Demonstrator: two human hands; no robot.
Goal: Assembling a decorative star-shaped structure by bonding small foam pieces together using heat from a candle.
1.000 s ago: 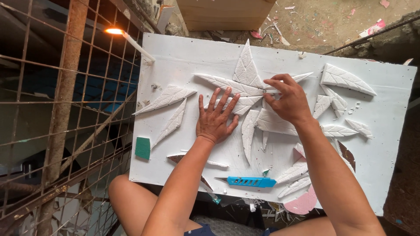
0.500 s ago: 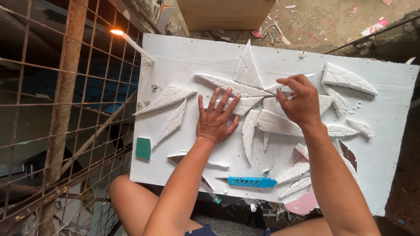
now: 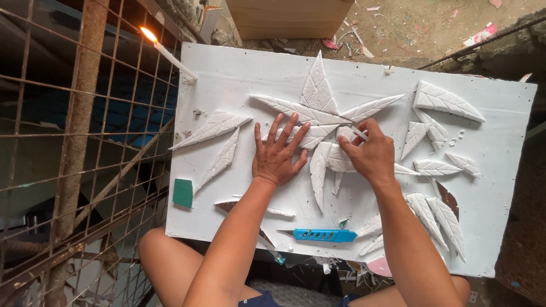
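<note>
The left hand (image 3: 278, 154) lies flat with fingers spread on the white foam board (image 3: 239, 79), pressing the lower left of the star of carved foam leaves (image 3: 318, 108), which spreads toward twelve o'clock from both hands. The right hand (image 3: 369, 152) is closed on a small white sliver (image 3: 358, 133) at the star's centre. A blue utility knife (image 3: 321, 235) lies at six o'clock; a lit candle (image 3: 170, 57) stands at ten.
</note>
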